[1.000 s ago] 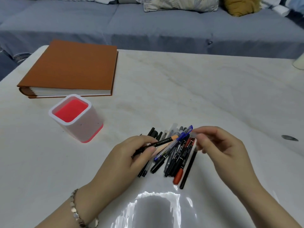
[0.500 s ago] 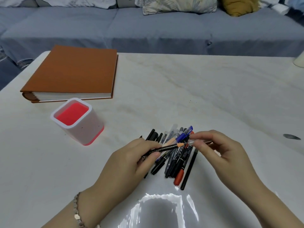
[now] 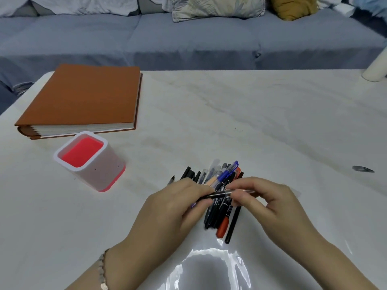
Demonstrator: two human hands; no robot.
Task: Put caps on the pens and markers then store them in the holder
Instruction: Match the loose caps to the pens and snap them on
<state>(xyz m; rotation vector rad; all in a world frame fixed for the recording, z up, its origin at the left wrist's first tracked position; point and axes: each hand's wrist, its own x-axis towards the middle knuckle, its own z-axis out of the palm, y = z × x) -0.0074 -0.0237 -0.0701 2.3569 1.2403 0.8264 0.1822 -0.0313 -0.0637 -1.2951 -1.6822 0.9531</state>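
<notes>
Just below the middle of the frame we see the left hand point(image 3: 178, 204) pinching a black pen point(image 3: 211, 195) by its barrel, while the right hand point(image 3: 270, 201) pinches a clear cap point(image 3: 240, 191) at its tip (how far on, we cannot tell). Both hover over the pile of pens point(image 3: 222, 218); the holder point(image 3: 100, 174) stands at centre left.

White holder point(image 3: 98, 172) with red interior and base, orange-brown album point(image 3: 83, 97), white faintly veined marble table point(image 3: 251, 122), black, blue, red and clear pens point(image 3: 222, 197), grey-blue sofa point(image 3: 188, 38), mustard cushion point(image 3: 293, 7)
</notes>
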